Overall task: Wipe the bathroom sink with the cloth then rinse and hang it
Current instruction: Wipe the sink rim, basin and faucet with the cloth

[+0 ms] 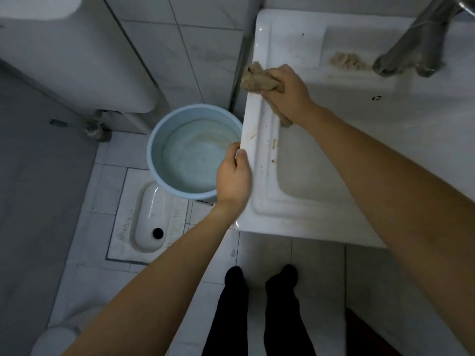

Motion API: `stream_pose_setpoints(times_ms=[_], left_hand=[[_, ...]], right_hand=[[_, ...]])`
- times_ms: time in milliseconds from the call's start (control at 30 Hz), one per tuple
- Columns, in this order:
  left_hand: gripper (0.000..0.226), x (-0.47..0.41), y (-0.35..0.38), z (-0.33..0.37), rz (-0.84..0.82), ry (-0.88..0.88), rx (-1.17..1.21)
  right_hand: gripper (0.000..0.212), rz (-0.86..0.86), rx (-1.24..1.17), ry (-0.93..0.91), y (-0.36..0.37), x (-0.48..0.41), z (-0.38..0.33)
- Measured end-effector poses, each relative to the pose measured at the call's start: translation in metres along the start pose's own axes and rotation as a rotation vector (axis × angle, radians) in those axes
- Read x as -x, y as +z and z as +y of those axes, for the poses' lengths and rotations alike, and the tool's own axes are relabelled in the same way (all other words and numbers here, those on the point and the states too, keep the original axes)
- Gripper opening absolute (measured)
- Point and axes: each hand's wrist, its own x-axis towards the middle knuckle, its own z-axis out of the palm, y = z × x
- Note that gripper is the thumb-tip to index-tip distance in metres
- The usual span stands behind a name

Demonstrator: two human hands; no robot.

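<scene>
Right hand (pixel 285 91) fists the cloth (pixel 254 79) on the sink rim (pixel 259 191), left hand (pixel 232 178) grips its edge: press flat, sweep down through the stains (pixel 274 146).

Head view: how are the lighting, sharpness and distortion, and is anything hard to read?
Head view: dim, bluish light; wide-angle distortion bows the sink edges; the tap at top right is soft and cropped; the cloth gripped by the right hand and the left hand on the sink rim read clearly.
</scene>
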Motion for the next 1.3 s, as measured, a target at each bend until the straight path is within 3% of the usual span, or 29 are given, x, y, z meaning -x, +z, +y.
stream_pose_setpoints(times_ms=[200, 333, 467, 667, 800, 1100, 1300], left_hand=[[0.026, -0.003, 0.001, -0.004, 0.007, 0.004, 0.017], [0.027, -0.005, 0.002, -0.005, 0.013, -0.017, 0.034], [0.027, -0.005, 0.002, -0.002, 0.019, -0.03, 0.04], [0.026, -0.007, 0.003, -0.004, 0.005, -0.046, 0.056], [0.025, -0.009, 0.003, -0.004, 0.01, -0.026, 0.067], [0.026, -0.007, 0.003, 0.0, 0.026, -0.059, 0.1], [0.035, -0.01, 0.001, -0.01, 0.027, -0.122, 0.284]], right_hand=[[0.023, 0.03, -0.014, -0.014, 0.006, 0.001, 0.005], [0.003, -0.027, -0.061, -0.038, 0.012, 0.033, 0.001], [0.016, -0.05, -0.09, -0.042, 0.017, 0.05, 0.0], [0.021, 0.115, -0.005, -0.056, 0.0, -0.046, 0.015], [0.023, 0.135, 0.006, -0.086, 0.0, -0.07, 0.023], [0.021, 0.04, 0.018, -0.041, 0.025, 0.026, 0.008], [0.028, 0.054, -0.097, -0.054, 0.043, 0.091, -0.007]])
